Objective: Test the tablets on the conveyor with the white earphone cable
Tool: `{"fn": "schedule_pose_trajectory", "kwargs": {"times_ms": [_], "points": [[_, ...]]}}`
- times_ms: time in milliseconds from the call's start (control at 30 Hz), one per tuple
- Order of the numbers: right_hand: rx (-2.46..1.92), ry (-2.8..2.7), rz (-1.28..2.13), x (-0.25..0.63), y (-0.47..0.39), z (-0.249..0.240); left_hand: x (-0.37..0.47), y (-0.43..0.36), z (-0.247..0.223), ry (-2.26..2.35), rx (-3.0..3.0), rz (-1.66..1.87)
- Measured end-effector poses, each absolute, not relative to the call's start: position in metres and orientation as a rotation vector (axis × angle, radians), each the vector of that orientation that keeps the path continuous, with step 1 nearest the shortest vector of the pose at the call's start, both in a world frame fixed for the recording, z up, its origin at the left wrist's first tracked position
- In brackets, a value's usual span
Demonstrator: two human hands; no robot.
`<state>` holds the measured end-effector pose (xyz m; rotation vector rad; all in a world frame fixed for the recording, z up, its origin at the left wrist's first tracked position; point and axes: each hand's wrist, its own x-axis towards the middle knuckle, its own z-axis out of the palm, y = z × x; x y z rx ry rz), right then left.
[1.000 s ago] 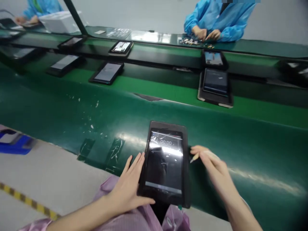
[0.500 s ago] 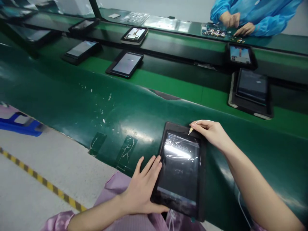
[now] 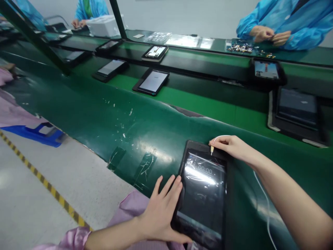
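Observation:
A tablet (image 3: 201,205) lies in a dark tray-like holder (image 3: 192,145) at the bench's front edge, its dark screen showing 00:00 under a bright glare. My left hand (image 3: 162,211) rests along the tablet's left side, fingers spread and stretched, thumb by the lower edge. At the top edge, my right hand (image 3: 230,147) pinches a small cream-coloured jack plug (image 3: 212,149) with a white cable (image 3: 266,205). The plug's metal tip points down at the tablet's top edge; whether it is inserted I cannot tell.
Behind the green bench (image 3: 99,114), a conveyor belt (image 3: 203,100) carries several tablets, including a white-screened one (image 3: 154,82) and a dark one (image 3: 298,107) at right. Across it, a co-worker's hands (image 3: 273,36) are above small parts (image 3: 241,48). A green post (image 3: 39,41) stands at left.
My view has shifted, so the scene sits lower and further right. The plug is now more upright at the tablet's top edge. The co-worker's hands have come together. My left hand stays on the tablet.

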<state>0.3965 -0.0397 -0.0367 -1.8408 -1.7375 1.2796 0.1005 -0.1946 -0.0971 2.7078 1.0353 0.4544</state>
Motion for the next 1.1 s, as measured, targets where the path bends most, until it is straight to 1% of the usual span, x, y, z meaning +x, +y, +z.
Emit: {"fn": "schedule_pose_trajectory", "kwargs": {"times_ms": [133,267,400,600,800,933,1100], "points": [[-1.821,-1.657,1.316,0.3998,-0.0384,-0.0362,0.1013,-0.1965,-0.1003,1.054,2.668,0.494],[-1.802,-1.736,1.327,0.4011,-0.0410,-0.0375,0.1018,-0.1984,-0.1032,1.062,2.615,0.522],[-1.840,-1.687,1.251,0.4010,-0.0414,-0.0419,0.1021,-0.1986,-0.1036,1.061,2.614,0.535],[-1.874,-1.654,1.216,0.4030,-0.0414,-0.0446,0.1020,-0.1991,-0.1028,1.077,2.605,0.497],[-1.855,-1.759,1.331,0.4031,-0.0357,-0.0379,0.1009,-0.1985,-0.1049,1.047,2.596,0.472],[-1.931,-1.664,1.253,0.4021,-0.0367,-0.0403,0.1008,-0.1977,-0.1033,1.062,2.598,0.444],[-1.870,-1.669,1.276,0.4016,-0.0422,-0.0383,0.1005,-0.1965,-0.1015,1.066,2.650,0.465]]}}
